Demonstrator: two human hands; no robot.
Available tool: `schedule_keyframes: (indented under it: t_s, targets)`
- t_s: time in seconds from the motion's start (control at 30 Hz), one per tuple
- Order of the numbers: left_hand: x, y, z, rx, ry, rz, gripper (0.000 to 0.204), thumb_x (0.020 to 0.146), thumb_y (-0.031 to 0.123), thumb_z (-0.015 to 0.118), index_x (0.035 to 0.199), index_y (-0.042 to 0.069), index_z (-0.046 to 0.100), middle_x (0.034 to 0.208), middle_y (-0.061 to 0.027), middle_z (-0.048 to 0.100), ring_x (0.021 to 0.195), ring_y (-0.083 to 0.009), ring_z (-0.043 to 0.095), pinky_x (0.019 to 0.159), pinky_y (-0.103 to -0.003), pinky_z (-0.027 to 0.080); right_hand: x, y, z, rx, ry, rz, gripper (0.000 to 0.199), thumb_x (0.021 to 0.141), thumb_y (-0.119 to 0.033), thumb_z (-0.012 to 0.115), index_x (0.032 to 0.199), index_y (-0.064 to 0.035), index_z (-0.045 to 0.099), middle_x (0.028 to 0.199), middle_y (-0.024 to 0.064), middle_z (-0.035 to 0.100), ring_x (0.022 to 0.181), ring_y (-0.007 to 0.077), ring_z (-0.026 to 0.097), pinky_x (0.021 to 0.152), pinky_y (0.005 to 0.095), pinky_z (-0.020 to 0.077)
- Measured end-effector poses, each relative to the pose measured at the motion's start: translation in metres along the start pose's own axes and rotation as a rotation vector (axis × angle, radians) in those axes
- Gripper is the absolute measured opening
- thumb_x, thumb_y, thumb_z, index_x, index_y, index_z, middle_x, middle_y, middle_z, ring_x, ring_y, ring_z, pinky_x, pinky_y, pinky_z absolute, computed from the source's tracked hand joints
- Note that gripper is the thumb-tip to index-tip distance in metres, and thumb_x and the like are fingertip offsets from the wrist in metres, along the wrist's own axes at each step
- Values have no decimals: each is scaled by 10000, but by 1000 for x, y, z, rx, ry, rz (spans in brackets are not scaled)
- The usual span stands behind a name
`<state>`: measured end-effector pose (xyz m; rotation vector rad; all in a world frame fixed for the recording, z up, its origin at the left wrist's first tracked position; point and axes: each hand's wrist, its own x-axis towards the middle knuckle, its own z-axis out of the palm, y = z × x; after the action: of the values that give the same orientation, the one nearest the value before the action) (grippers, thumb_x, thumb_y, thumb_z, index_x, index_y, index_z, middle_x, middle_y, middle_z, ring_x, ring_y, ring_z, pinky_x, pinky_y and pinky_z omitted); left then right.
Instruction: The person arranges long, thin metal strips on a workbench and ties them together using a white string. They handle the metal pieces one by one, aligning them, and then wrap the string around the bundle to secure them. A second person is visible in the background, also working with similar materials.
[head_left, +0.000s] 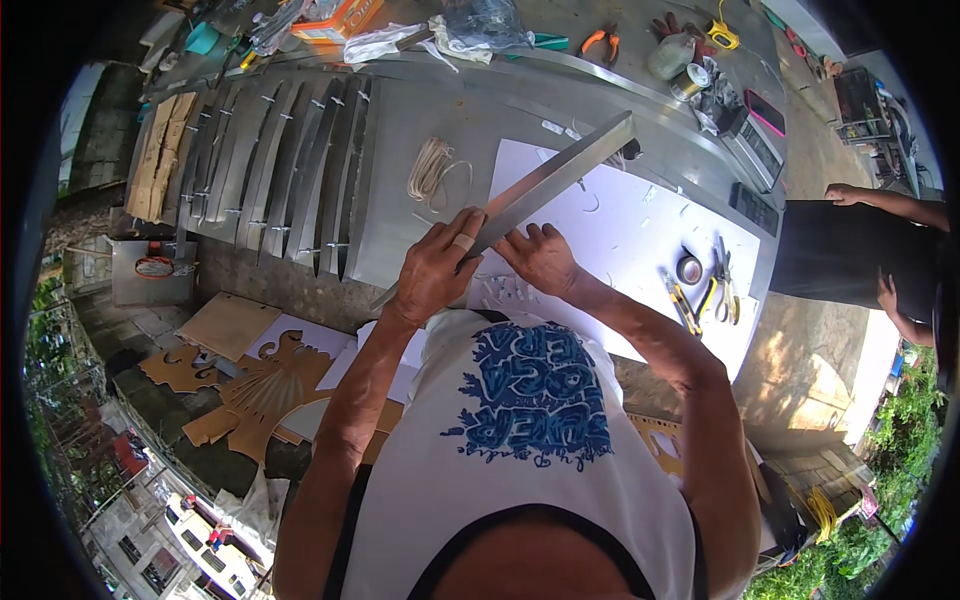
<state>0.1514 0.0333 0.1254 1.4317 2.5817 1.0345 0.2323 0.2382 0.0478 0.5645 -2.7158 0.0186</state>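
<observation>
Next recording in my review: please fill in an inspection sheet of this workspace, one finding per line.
Surface: grey metal table, with a flat white sheet bearing small scattered scraps.
Job's things: long grey metal strip, slanting over the white sheet.
Clutter: black tape roll and yellow-and-black-handled hand tools on the sheet; yellow tape measure farther back; bundle of thin cream cord left of the sheet.
Hands: left hand, grip closed on the strip; right hand, fingers curled close by, contact unclear.
Cables: coiled yellow line, lower right; cable or rope, cannot tell.
Surroundings: another person's hand at a flat black panel, right; brown ornate cut-outs, lower left.
</observation>
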Motion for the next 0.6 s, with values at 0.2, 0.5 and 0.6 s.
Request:
schedule_keyframes:
  t_s: [0.2,0.5,0.6]
  targets:
    - [2,4,3,63,-33,55,730,721,29,786,1395,9,505,1333,-200,586,967,-348,651,822,-406,567,-10,-3,0,-24,-34,24,473,791,-186,623,1263,-183,584,905,11,559,627,169,551,533,311,423]
    - [4,6,6,258,5,97,562,774,89,720,1312,9,579,1275,-121,617,890,-255,647,790,-331,572,-9,-5,8,10,-47,59,222,800,-149,615,1019,-113,605,816,47,565,698,217,590,534,352,449]
    - [8,5,9,313,27,119,518,813,104,678,1313,9,587,1265,-104,626,870,-218,636,774,-308,572,3,-3,1,5,17,53,228,805,-72,630,1018,-46,554,753,77,546,669,250,602,511,368,465]
